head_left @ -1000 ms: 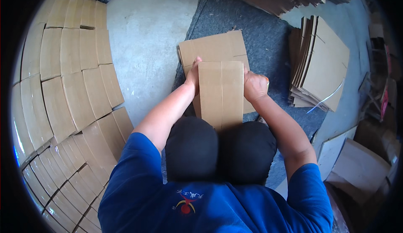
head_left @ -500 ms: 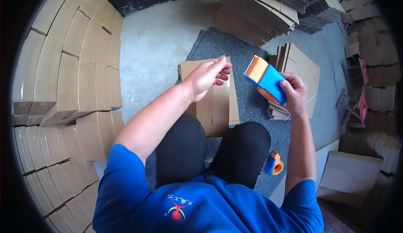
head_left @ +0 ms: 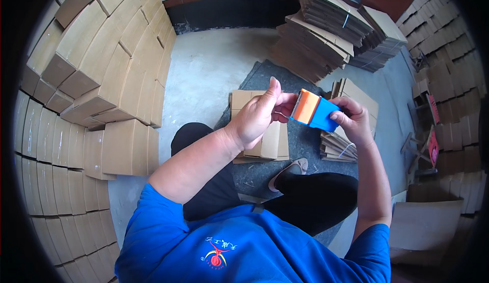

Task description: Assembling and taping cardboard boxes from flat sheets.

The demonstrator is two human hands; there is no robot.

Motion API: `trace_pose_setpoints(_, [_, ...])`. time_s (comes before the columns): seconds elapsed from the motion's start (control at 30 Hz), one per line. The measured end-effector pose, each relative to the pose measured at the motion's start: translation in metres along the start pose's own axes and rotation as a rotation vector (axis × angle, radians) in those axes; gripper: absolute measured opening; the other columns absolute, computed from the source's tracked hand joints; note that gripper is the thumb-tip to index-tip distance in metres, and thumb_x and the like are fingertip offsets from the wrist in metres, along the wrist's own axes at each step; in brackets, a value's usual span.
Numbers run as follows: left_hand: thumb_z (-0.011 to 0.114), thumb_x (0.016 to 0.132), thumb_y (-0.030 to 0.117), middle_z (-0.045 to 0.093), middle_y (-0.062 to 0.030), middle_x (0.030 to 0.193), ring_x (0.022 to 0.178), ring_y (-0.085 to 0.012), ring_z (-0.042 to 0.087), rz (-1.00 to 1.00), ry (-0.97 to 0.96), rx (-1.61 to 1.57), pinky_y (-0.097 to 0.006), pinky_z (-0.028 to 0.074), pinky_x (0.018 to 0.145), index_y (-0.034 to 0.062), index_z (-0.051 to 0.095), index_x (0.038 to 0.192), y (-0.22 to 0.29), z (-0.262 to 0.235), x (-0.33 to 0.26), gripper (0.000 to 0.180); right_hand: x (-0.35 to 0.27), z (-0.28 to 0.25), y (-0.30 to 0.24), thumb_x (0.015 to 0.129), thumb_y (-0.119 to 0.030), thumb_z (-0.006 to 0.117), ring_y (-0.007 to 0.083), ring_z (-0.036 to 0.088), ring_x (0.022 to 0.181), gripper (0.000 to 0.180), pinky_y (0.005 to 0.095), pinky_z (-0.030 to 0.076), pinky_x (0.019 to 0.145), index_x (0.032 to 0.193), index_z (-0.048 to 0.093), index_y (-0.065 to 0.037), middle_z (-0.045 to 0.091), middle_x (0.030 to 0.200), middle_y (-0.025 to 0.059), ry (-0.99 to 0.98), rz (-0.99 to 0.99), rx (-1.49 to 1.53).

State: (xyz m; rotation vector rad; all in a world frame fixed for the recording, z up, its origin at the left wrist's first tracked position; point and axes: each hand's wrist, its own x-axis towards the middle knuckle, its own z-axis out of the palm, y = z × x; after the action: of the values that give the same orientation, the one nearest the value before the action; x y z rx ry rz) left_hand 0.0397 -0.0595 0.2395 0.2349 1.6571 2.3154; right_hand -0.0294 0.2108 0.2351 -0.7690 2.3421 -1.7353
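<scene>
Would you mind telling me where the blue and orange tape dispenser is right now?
The tape dispenser sits just right of centre in the head view, held up in the right hand with the left hand at its orange end, above the folded box.

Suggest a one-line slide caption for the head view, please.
Seated person holds blue-and-orange tape dispenser in both hands above folded cardboard box.

A single fisheye view from the seated person's head looks steeply down past the blue-shirted chest and lap to the grey mat (head_left: 265, 176) on the concrete floor (head_left: 204, 79). Both hands are raised close under the lens, while stacked cardboard boxes (head_left: 97, 79) curve along the left rim and flat carton bundles (head_left: 326, 33) sit farther off at top.
</scene>
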Motion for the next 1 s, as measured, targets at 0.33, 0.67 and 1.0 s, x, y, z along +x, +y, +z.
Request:
trace_pose_setpoints(0.33, [0.054, 0.098, 0.041, 0.065, -0.0047, 0.090, 0.079, -0.0131, 0.059, -0.233, 0.295, -0.464, -0.029, 0.049, 0.077, 0.0051, 0.063, 0.106, -0.071, -0.015, -0.007, 0.038, -0.008, 0.032, 0.052, 0.083, -0.022, 0.078, 0.0089, 0.061, 0.083, 0.027, 0.0254, 0.051, 0.076, 0.100, 0.068, -0.003, 0.068, 0.090, 0.0020, -0.094, 0.213, 0.270])
trace_pose_setpoints(0.67, [0.063, 0.095, 0.020, 0.059, 0.0002, 0.077, 0.062, -0.0080, 0.051, -0.567, 0.910, -0.346, -0.025, 0.046, 0.057, 0.0058, 0.064, 0.097, -0.201, -0.070, -0.056, 0.014, -0.057, 0.042, 0.130, 0.083, -0.025, 0.078, 0.0092, 0.061, 0.078, 0.031, 0.0256, 0.052, 0.073, 0.099, 0.069, -0.001, 0.068, 0.085, 0.0034, -0.316, 0.445, -0.151])
trace_pose_setpoints(1.0, [0.074, 0.087, 0.032, 0.057, 0.0013, 0.073, 0.060, -0.0056, 0.048, -0.564, 1.024, -0.067, -0.022, 0.040, 0.052, 0.0058, 0.065, 0.090, -0.228, -0.092, -0.049, 0.028, -0.057, 0.059, 0.166, 0.085, -0.023, 0.077, 0.0103, 0.061, 0.078, 0.029, 0.0271, 0.052, 0.074, 0.102, 0.068, -0.001, 0.068, 0.085, 0.0040, -0.288, 0.517, -0.151])
